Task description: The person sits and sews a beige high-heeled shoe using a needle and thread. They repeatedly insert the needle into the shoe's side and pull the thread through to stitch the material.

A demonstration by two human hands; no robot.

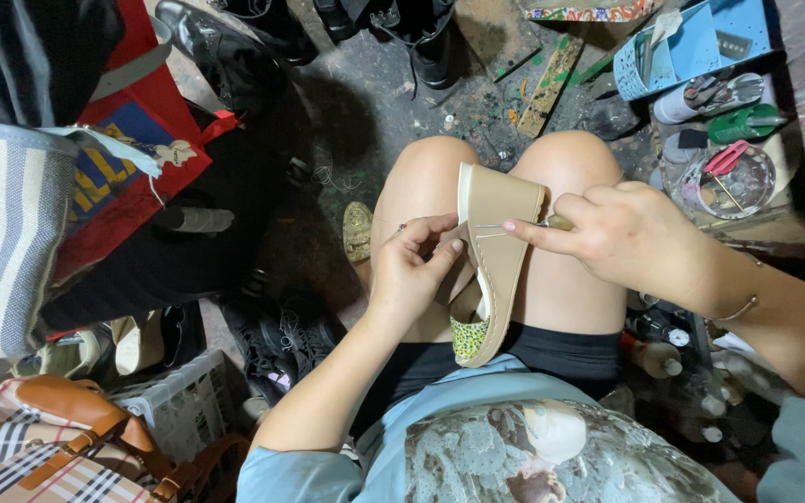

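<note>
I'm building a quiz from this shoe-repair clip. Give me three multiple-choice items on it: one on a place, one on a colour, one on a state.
1. Where does the wedge sandal rest?
A. on the person's lap
B. in the white basket
C. on the blue tray

2. What colour is the sandal's sole?
A. black
B. beige
C. red

3. What is the right hand doing?
A. lying flat on a knee
B. hanging free
C. gripping an awl-like tool whose tip meets the sole

Answers: 1 A, it lies between the bare thighs, steadied by the left hand. 2 B, the upturned sole is plain beige. 3 C, fingers close on the handle and the thin metal shaft lies against the sole.
</note>
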